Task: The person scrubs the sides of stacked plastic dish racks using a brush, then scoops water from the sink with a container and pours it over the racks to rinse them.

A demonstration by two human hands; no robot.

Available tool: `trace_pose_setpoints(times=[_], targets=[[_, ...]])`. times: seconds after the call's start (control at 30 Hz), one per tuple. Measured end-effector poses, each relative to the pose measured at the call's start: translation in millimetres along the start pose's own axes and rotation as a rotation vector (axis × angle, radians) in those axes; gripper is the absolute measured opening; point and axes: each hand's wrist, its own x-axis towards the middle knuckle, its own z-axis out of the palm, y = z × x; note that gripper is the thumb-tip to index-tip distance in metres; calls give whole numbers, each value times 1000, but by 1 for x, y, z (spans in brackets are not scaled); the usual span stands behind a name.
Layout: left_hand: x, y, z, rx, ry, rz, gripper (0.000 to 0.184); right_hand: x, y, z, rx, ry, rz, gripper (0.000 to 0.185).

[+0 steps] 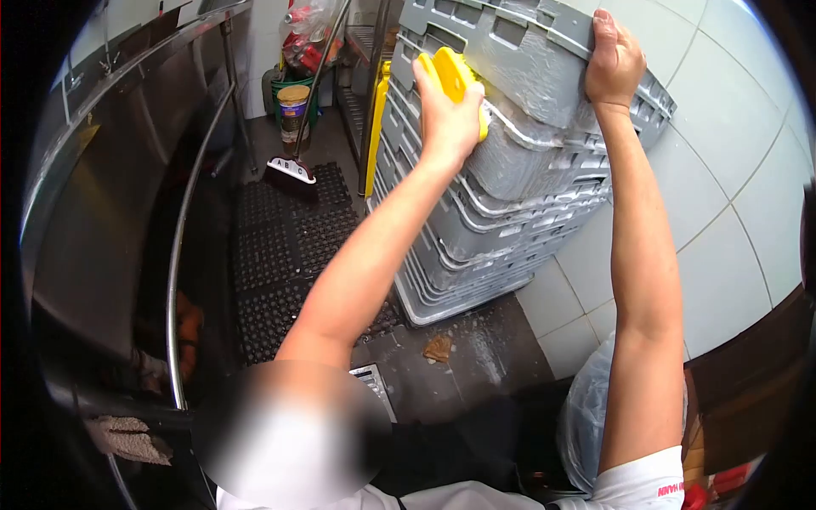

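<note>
The left hand (pixel 446 126) is closed round the yellow brush (pixel 452 75), held against the upper crates (pixel 518 161), while the right hand (pixel 614 72) is curled on the top corner, fingers partly hidden. The stack looks tall and slick with suds—uneven pushing could slide a crate, or the wet brush could slip loose.

Head-worn view, forward and down
</note>
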Motion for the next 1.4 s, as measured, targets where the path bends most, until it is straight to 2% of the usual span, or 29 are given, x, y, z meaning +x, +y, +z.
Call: trace_pose_setpoints(times=[0.03, 0.13, 0.27, 0.33, 0.4, 0.43, 0.57, 0.67, 0.73, 0.8, 0.9, 0.93, 1.0, 1.03, 1.1, 1.17, 1.2, 1.23, 1.27, 1.3, 1.33, 1.37, 1.4], targets=[[-3, -9, -1, -17, 30, -1, 95, -1, 0, -3, -34, -62, 56, 47], [22, -19, 6, -122, 188, -96, 94, -7, -22, -6, 66, 49, -99, 50], [-6, -1, 1, -50, 47, -94, 93, -8, -23, -4, 92, 66, -76, 52], [-28, -4, 1, -101, -5, 207, 96, -7, -22, -3, 136, 94, -92, 53], [-13, 0, 3, 18, 53, 22, 97, -9, -20, -1, 134, 73, -89, 53], [5, -2, 8, 125, 175, 165, 98, -8, -17, -2, 108, 55, -72, 53], [33, -16, -10, 322, 60, 65, 97, -7, -15, -3, 99, 54, -68, 53], [-28, 3, -36, 330, -126, -24, 97, -8, -18, 0, 131, 103, -115, 52], [-91, 3, -50, 180, -161, -17, 94, -5, -14, -1, 123, 70, -106, 51], [-128, -16, -55, 189, -84, 164, 93, -4, -8, 2, 105, 45, -89, 50], [-81, -41, -59, 191, -81, -150, 96, -5, -6, 1, 44, 54, -112, 49], [-67, -43, -60, 200, -85, -275, 96, -7, -5, 1, 38, 61, -143, 49], [-68, -13, -57, 206, -151, -335, 97, -3, 1, 5, 32, 92, -216, 50], [-73, -4, -57, 211, -187, -362, 97, 2, 12, 8, -85, 122, -323, 50], [-118, -17, -54, 183, -146, -185, 97, 4, 35, 11, -321, 170, -526, 52], [-139, -22, -51, 143, -113, -35, 94, -1, 5, 5, -17, 122, -268, 53], [-133, -20, -52, 91, -117, -140, 93, -5, -8, 3, 133, 91, -137, 53], [-113, -17, -52, 38, -116, -240, 92, -1, 5, 2, 22, 34, -31, 53], [-91, -18, -51, -15, -117, -331, 91, 0, 7, 4, 43, 44, -60, 53], [-75, -19, -50, 140, -18, -237, 90, 0, 7, 5, 64, 57, -85, 53], [-64, -18, -49, 204, 8, -270, 93, 0, 8, 6, 85, 70, -109, 52], [-71, -18, -48, 130, -35, -359, 94, 0, 8, 7, 117, 75, -126, 52], [-84, -29, -45, 144, -59, -233, 94, 1, 8, 8, 149, 82, -146, 53]])
